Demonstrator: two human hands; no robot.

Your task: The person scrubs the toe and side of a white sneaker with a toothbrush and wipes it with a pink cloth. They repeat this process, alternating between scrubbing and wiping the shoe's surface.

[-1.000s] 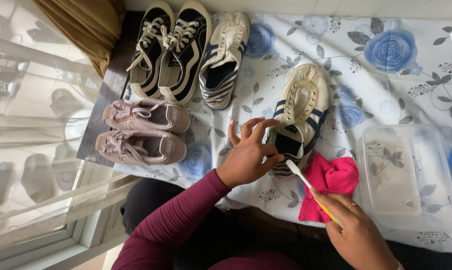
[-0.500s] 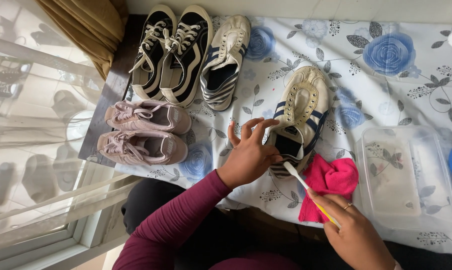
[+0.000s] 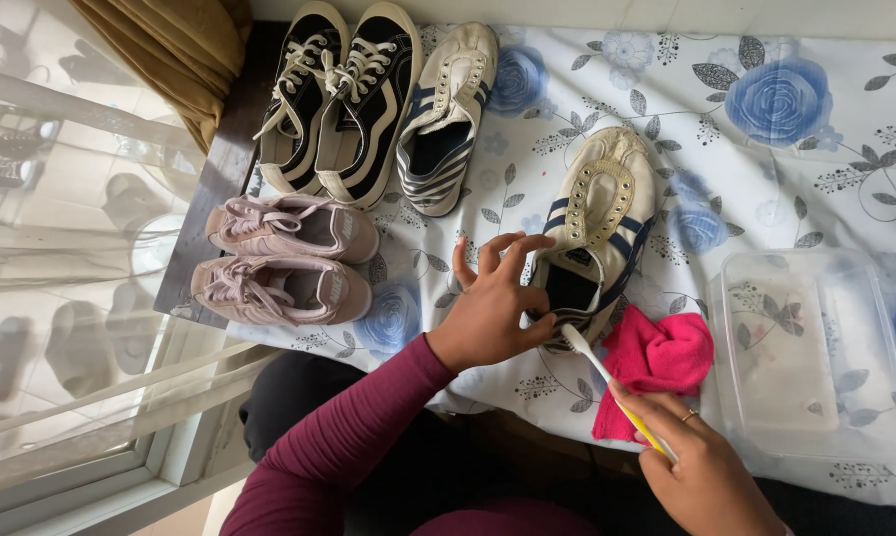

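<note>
A cream sneaker with dark blue stripes (image 3: 603, 220) lies without laces on a flowered cloth (image 3: 815, 169). My left hand (image 3: 493, 308) grips its heel end, fingers curled over the rim. My right hand (image 3: 701, 471) holds a toothbrush (image 3: 607, 377) with a white head and yellow handle. Its bristles touch the heel of the sneaker, just below my left fingers. A crumpled pink cloth (image 3: 656, 362) lies right beside the sneaker, under the brush.
The matching cream sneaker (image 3: 448, 119) lies further back. A black pair with white laces (image 3: 344, 99) and a pink pair (image 3: 289, 258) sit at the left. A clear plastic tub (image 3: 810, 347) stands at the right. A window with sheer curtain fills the left side.
The brush head has shifted slightly along the heel of the sneaker. My left hand keeps its grip in the same place.
</note>
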